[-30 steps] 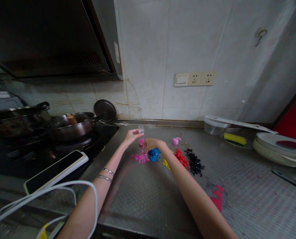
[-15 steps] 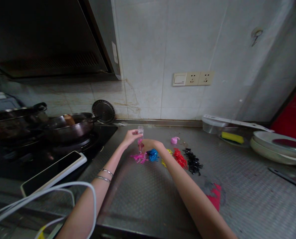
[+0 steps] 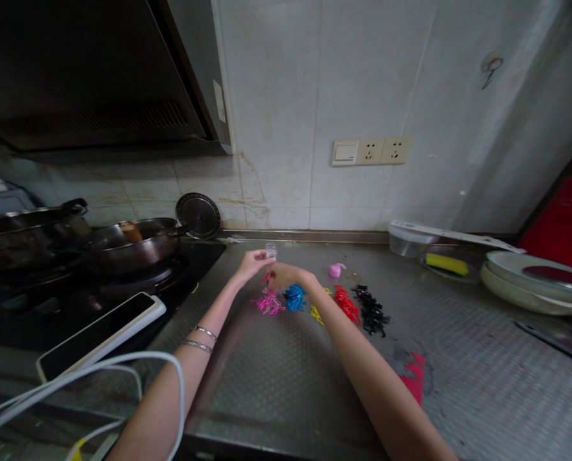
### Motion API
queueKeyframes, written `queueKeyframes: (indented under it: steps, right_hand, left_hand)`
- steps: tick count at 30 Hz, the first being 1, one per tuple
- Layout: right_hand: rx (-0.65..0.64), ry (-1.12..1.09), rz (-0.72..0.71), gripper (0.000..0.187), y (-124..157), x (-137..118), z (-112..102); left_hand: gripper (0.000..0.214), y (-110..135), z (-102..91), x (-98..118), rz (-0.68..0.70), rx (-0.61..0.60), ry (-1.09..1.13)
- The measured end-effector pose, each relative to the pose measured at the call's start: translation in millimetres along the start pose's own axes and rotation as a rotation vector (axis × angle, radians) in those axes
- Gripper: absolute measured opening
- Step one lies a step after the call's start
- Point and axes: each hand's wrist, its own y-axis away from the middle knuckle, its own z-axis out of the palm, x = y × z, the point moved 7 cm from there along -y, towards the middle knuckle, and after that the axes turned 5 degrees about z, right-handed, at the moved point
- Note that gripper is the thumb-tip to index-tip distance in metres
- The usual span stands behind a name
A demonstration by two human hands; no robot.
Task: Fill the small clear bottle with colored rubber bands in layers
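Head view.

- Left hand [image 3: 252, 262]: arm stretched forward, thumb and fingers closed round one small clear plastic vial [image 3: 270, 250], held upright above the counter, just behind and left of the blue heap. There are two thin silver bangles [image 3: 202, 338] on the forearm.
- Right hand [image 3: 286, 276]: fingers curled, tips pinched on one small pink plastic piece [image 3: 266, 277], just below the vial, knuckles over the blue heap.
- Five heaps of small plastic pieces on the ribbed steel counter [image 3: 276, 378]. The blue heap [image 3: 294, 298] is the reference. The pink heap [image 3: 268, 302] is touching its left. The yellow heap [image 3: 317, 314], red heap [image 3: 347, 303] and black heap [image 3: 372, 310] are in turn to its right.
- One pink round cap [image 3: 334, 270] is behind the red heap.
- One white-cased phone [image 3: 98, 333], screen dark, is well left of the blue heap.
- Two dark metal pans [image 3: 132, 246] are on the hob, far left.
- One cream wall plate [image 3: 369, 151], with one switch and two sockets, is above.
- One white label [image 3: 217, 101] is on the hood, its writing too small to read.
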Motion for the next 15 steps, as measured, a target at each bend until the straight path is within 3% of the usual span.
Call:
queueKeyframes:
  steps: [8, 15]
  right_hand:
    - [0.009, -0.265, -0.115, 0.023, 15, -6, -20]
    - [0.210, -0.400, -0.191, 0.019, 21, -5, -47]
  left_hand:
    - [0.028, 0, 2.2, 6, 0.019, -0.020, 0.026]
    - [0.025, 2, 0.7, 7, -0.031, -0.001, -0.005]
